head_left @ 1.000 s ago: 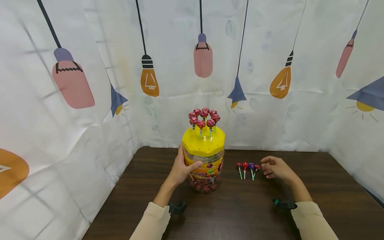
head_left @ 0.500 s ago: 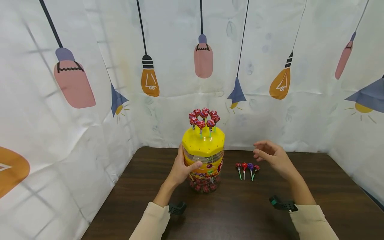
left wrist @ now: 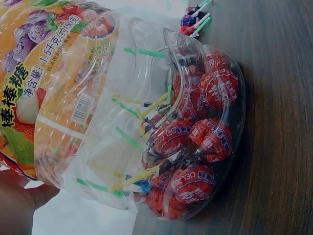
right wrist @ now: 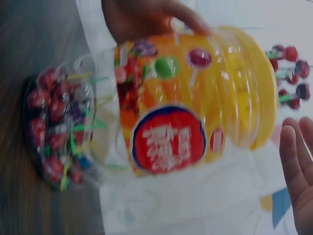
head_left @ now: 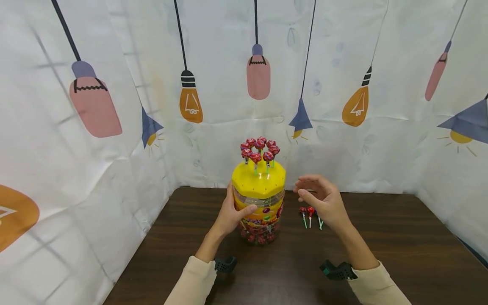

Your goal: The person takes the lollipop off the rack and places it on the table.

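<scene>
A clear plastic lollipop jar (head_left: 265, 214) with a yellow lid (head_left: 259, 182) and a yellow printed label stands upright on the table. Several red-wrapped lollipops (head_left: 256, 158) stick up from the lid in a ring. My left hand (head_left: 228, 216) grips the jar's left side, thumb across the front; its other fingers are mostly hidden behind. Just right of the jar, my right hand (head_left: 322, 201) hovers with loosely bent fingers and holds nothing. Loose lollipops (head_left: 311, 210) lie below it, partly covered by it. Through the jar's wall, more wrapped lollipops (left wrist: 217, 88) show at the bottom.
The dark wooden table (head_left: 183, 237) reaches back to a white cloth (head_left: 228, 140) printed with hanging lamps. More of this cloth hangs on the left and right sides. Each wrist wears a black strap (head_left: 337, 270).
My right hand has risen from beside the loose lollipops and moved left toward the jar, now covering some of them. My left hand and the jar have stayed put.
</scene>
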### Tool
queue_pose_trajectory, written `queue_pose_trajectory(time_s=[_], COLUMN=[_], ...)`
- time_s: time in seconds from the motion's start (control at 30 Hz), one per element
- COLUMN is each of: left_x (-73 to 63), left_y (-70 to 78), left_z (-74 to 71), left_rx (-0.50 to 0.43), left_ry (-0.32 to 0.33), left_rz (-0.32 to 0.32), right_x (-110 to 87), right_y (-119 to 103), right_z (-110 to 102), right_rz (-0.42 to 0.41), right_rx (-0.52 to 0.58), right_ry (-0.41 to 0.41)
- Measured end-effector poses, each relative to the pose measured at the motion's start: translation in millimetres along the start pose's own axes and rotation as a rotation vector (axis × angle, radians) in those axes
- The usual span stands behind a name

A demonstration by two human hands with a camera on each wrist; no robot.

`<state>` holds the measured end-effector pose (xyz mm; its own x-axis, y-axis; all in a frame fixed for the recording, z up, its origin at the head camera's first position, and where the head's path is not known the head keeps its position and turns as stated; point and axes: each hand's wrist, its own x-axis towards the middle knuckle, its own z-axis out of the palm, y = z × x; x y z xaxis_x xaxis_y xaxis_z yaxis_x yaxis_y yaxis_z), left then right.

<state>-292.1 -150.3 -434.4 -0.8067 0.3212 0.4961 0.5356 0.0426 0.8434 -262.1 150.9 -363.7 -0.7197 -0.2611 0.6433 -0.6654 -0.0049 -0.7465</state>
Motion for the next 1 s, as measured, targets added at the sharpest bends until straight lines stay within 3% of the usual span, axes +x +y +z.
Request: queue_pose_trajectory(time_s=[0.3,0.57,1.0], left_x=[-0.4,-0.2,-0.6], left_y=[0.0,1.3,2.2], left_z=[0.8,1.1,0.5], left_rx=[0.011,-0.001,0.004], left_ry=[0.005,-0.003,-0.002], left_rz=[-0.030,-0.018,-0.024], right_x=[40.3,77.3,94.3], right_y=[-13,-16,-10], right_z=[13,12,15], right_rz=[0.012,0.059,0.052], right_rx=[-0.028,-0.089,-0.090], right_ry=[0.012,-0.058,-0.131])
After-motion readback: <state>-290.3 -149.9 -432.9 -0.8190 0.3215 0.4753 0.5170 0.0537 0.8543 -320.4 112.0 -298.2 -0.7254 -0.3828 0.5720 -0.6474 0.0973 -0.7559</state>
